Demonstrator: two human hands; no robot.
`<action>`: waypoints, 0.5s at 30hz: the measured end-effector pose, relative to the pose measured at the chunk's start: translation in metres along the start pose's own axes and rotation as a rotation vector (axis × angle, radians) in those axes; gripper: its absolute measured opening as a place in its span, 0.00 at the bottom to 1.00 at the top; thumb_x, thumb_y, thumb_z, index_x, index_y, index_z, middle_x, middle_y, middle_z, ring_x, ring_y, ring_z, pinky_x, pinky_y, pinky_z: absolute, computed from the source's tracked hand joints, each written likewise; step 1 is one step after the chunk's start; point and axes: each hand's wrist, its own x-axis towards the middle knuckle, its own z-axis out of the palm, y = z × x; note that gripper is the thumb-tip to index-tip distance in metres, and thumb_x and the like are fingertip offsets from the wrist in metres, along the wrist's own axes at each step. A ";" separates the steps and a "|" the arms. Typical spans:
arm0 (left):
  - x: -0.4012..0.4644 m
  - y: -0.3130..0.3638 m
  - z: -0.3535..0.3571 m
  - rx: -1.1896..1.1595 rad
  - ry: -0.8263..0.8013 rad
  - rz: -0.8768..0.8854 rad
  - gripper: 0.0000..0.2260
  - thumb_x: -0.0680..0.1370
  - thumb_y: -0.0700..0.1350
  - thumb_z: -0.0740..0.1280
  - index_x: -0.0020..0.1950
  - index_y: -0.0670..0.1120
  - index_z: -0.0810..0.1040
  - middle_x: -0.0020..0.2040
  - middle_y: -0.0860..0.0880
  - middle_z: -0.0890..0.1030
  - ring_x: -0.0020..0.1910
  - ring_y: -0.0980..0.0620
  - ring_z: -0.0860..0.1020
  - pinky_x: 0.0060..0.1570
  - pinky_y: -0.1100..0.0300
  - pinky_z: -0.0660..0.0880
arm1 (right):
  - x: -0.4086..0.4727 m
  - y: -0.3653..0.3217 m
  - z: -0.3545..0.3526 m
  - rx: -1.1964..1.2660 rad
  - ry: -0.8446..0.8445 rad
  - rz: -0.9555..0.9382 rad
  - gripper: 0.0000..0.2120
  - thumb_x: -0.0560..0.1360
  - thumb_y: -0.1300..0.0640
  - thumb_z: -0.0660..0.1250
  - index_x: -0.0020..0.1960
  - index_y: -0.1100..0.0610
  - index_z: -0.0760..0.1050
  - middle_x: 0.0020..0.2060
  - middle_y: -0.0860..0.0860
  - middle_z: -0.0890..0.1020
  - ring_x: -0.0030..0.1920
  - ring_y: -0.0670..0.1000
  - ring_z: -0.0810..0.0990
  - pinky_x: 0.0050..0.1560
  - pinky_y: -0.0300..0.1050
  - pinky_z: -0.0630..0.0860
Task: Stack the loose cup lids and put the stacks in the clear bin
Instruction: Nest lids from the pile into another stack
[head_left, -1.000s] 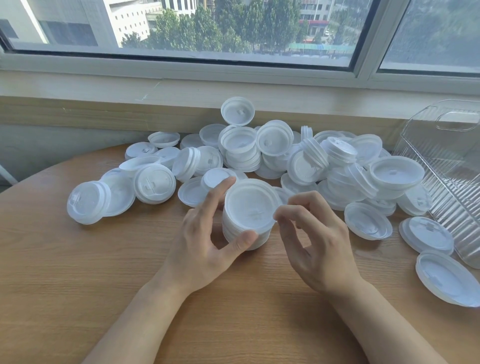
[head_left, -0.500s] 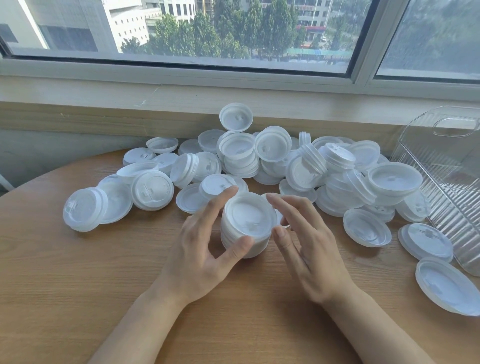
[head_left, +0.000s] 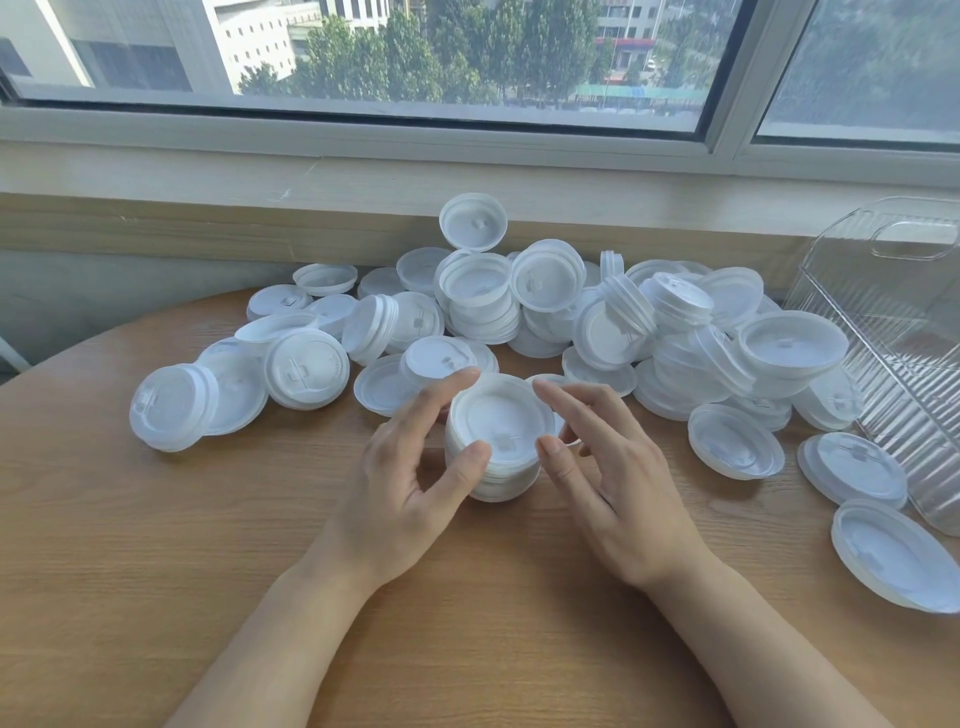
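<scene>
left hand (head_left: 410, 467): centre frame, thumb and forefinger curled round the short stack (head_left: 496, 441), holding its left side on the worktop (head_left: 156, 571)
right hand (head_left: 613, 467): fingers straight and spread, tips at the stack's right rim; holds nothing, contact looks light
change: a second ago the right hand was curled, just right of the stack; now opened out and moved in against it. left hand grip same throughout
meaning: looks like squaring up / steadying the stack, probably ready for a two-hand lift or for another lid
stack: upright, lids nested hollow side up, near edge of the pile
loose lids (head_left: 597, 322): big heap behind the hands, mid frame left to right, some already in small stacks, many single and tipped on edge
stray lids (head_left: 883, 551): a few flat ones lower right, near the bin
clear bin (head_left: 893, 332): right edge of frame, tilted, no lids seen inside
progress: early, most lids unstacked, nothing binned yet
</scene>
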 end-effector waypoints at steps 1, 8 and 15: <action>0.000 0.000 0.000 -0.005 -0.001 -0.007 0.25 0.80 0.60 0.65 0.77 0.57 0.70 0.70 0.60 0.78 0.71 0.53 0.75 0.69 0.64 0.68 | 0.000 0.001 0.000 0.003 -0.004 0.005 0.24 0.85 0.42 0.58 0.77 0.52 0.72 0.66 0.43 0.75 0.59 0.45 0.77 0.59 0.35 0.73; -0.002 0.001 0.001 -0.015 -0.015 -0.027 0.30 0.77 0.65 0.69 0.78 0.62 0.66 0.69 0.61 0.77 0.68 0.55 0.77 0.68 0.51 0.75 | 0.000 0.003 -0.002 0.058 -0.039 0.016 0.26 0.84 0.39 0.60 0.77 0.50 0.71 0.64 0.42 0.77 0.52 0.49 0.79 0.54 0.43 0.76; -0.001 -0.004 0.003 0.050 0.105 -0.049 0.32 0.74 0.68 0.69 0.76 0.62 0.68 0.66 0.65 0.77 0.68 0.56 0.77 0.66 0.50 0.76 | 0.002 0.004 -0.005 -0.078 0.126 0.123 0.17 0.80 0.48 0.68 0.68 0.45 0.78 0.46 0.40 0.76 0.41 0.48 0.77 0.44 0.44 0.76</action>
